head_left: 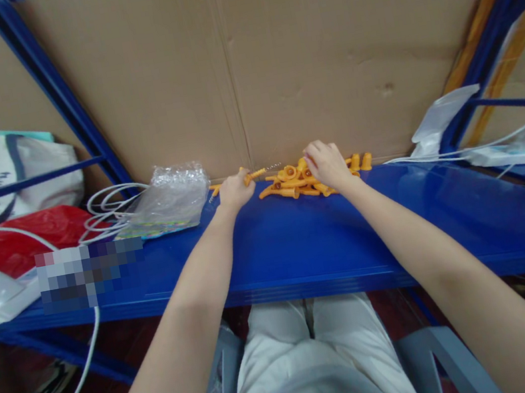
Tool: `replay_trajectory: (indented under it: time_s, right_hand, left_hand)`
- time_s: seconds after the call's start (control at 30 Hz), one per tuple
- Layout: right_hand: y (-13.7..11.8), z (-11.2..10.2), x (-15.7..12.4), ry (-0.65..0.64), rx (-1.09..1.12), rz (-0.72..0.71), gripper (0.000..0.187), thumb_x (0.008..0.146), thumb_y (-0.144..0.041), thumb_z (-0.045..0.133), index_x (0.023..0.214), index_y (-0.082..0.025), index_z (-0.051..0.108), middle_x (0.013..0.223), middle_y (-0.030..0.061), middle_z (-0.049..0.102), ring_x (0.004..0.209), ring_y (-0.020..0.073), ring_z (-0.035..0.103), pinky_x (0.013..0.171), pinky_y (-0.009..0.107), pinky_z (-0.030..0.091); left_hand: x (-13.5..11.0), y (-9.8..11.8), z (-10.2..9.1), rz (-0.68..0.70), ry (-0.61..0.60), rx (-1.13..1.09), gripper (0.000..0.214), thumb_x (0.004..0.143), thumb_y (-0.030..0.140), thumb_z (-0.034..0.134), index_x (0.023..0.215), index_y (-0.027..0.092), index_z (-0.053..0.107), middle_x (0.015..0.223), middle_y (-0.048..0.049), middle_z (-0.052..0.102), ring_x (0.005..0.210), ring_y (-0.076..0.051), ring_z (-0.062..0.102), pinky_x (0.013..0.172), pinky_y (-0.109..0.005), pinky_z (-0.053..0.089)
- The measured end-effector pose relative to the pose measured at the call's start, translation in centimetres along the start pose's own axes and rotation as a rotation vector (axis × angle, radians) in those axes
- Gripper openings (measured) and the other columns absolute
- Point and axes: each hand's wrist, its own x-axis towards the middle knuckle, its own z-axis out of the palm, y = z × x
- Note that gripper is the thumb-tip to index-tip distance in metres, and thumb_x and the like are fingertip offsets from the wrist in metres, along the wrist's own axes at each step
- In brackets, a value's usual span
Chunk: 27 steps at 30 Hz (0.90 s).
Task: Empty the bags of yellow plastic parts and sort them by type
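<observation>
In the head view, the left hand is closed around a slim orange piece with a thin spiral tip pointing right, near a clear plastic bag on the blue shelf. The right hand bends its fingers down over a loose pile of orange parts in front of the cardboard; whether it pinches one cannot be told. Two orange cones stand just right of that hand.

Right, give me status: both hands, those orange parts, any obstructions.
Left hand holding orange ribbed piece. Right hand at orange plastic parts, grip unclear. Clear plastic bag left of both hands, not between them.
</observation>
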Motion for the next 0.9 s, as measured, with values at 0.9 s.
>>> replay_trajectory:
  time_s: [0.9]
  right_hand:
    - [15.8, 4.4, -8.6, 0.323, 0.349, 1.064, 0.027, 0.079, -0.026, 0.060, 0.073, -0.025, 0.034, 0.081, -0.0006, 0.042, 0.087, 0.0208, 0.053, 0.090, 0.040, 0.045]
  left_hand:
    - [0.0, 0.2, 0.1, 0.022, -0.005, 0.008, 0.046, 0.093, 0.032, 0.052, 0.137, 0.023, 0.062, 0.114, -0.0108, 0.076, 0.111, -0.030, 0.070, 0.097, -0.038, 0.053]
